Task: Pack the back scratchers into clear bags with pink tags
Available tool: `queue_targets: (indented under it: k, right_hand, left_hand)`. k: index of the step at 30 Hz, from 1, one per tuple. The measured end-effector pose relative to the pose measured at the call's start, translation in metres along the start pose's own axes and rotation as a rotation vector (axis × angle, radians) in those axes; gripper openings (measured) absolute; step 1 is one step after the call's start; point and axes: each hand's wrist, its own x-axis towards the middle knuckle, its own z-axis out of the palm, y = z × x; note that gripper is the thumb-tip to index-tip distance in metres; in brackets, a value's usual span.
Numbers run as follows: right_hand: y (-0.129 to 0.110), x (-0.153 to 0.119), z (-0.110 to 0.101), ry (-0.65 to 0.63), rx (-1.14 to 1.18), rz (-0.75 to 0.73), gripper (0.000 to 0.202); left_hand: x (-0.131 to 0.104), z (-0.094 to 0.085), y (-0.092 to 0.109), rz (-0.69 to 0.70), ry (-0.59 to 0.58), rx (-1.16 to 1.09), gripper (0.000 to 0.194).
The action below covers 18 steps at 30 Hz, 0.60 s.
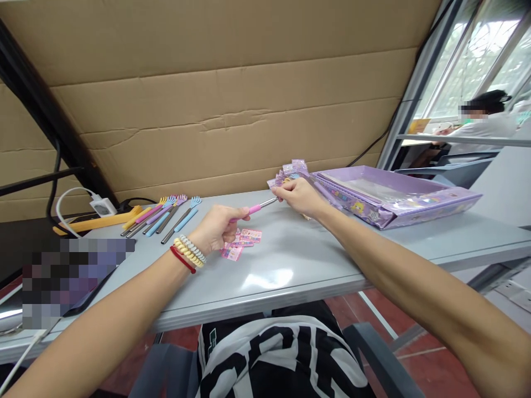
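Note:
My left hand [224, 224], with beaded bands and a red cord at the wrist, is closed on the pink handle of a stick [259, 208] with a metal shaft. The fingertips of my right hand [296, 194] pinch the metal end of that same stick. Small pink printed cards [249, 237] lie on the table just beside my left hand. Behind my right hand are small purple printed packets [296, 166], partly hidden by it. Several sticks with coloured claw-shaped heads [166, 213] lie to the left of my left hand.
A purple open box [398, 193] sits on the right of the grey table [298, 260]. At the left are a white charger [103, 206], a yellow object [103, 222] and a dark device [91, 290]. Cardboard [232, 110] stands behind. A person [481, 127] sits at far right.

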Motion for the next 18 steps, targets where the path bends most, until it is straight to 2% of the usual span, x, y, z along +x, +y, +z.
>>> queue_targets:
  k: [2,3,8,11,15,18]
  right_hand:
    - [0.001,0.0,0.001,0.003,-0.004,0.001,0.039]
    - [0.001,-0.001,0.002,0.003,-0.001,0.005,0.039]
    - [-0.002,-0.002,0.001,0.008,0.044,0.041,0.037]
    - [-0.003,-0.002,0.0,0.002,0.049,0.05,0.038]
    - [-0.005,-0.003,-0.001,-0.007,0.044,0.051,0.038]
    - [-0.005,-0.003,-0.001,-0.011,0.032,0.042,0.038]
  left_hand:
    - [0.0,0.0,0.0,-0.015,0.007,0.019,0.026]
    - [-0.002,0.0,0.001,0.037,0.034,0.09,0.028]
    - [-0.013,0.009,-0.001,0.578,0.243,0.682,0.035]
    - [-0.011,0.01,-0.008,0.786,0.303,0.934,0.039]
    - [-0.004,0.007,-0.016,0.921,0.34,1.194,0.036]
    - [-0.003,0.006,-0.017,0.929,0.341,1.222,0.035]
